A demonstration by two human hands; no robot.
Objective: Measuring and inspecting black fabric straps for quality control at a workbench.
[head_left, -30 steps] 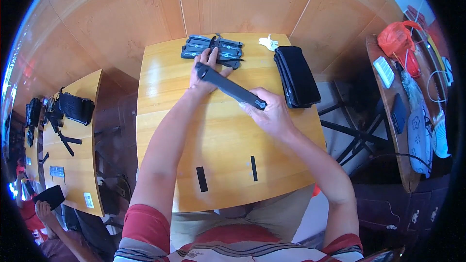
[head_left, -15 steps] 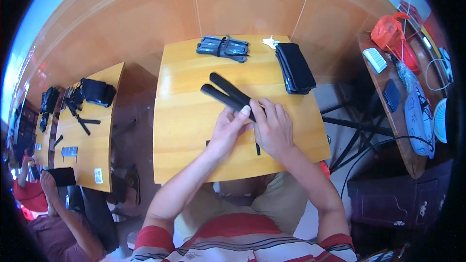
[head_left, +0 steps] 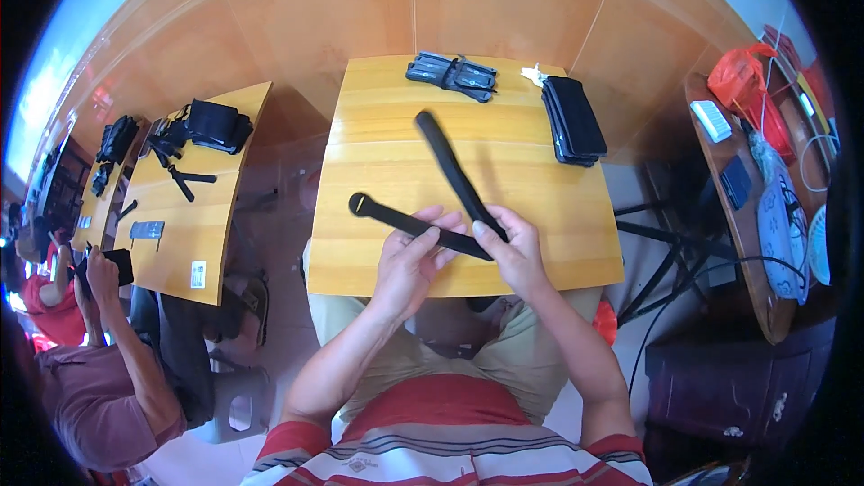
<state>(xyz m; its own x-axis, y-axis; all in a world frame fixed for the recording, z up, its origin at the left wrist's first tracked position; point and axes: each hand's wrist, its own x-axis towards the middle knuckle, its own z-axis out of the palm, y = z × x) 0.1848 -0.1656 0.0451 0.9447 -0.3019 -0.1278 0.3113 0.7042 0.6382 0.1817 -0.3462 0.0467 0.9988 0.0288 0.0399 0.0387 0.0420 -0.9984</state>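
Observation:
A black strap [head_left: 453,169] spreads in a V above the wooden table's near part. One arm points away from me. The other runs left to a rounded end with a slot in it. My left hand [head_left: 407,263] grips the slotted arm along its length, thumb on top. My right hand [head_left: 515,256] pinches the strap where the two arms meet, close to the table's front edge. Whether this is one folded strap or two laid together, I cannot tell.
A strapped dark bundle [head_left: 453,76] and a stack of black pouches [head_left: 573,120] lie at the table's back. On the right is a wooden side table [head_left: 751,243] with a red bag [head_left: 742,76]. At left, a person handles a black item at another table [head_left: 184,243].
The strap's two arms, close together before, have swung wide apart. Both hands have come nearer the table's front edge, and my view has shifted slightly left.

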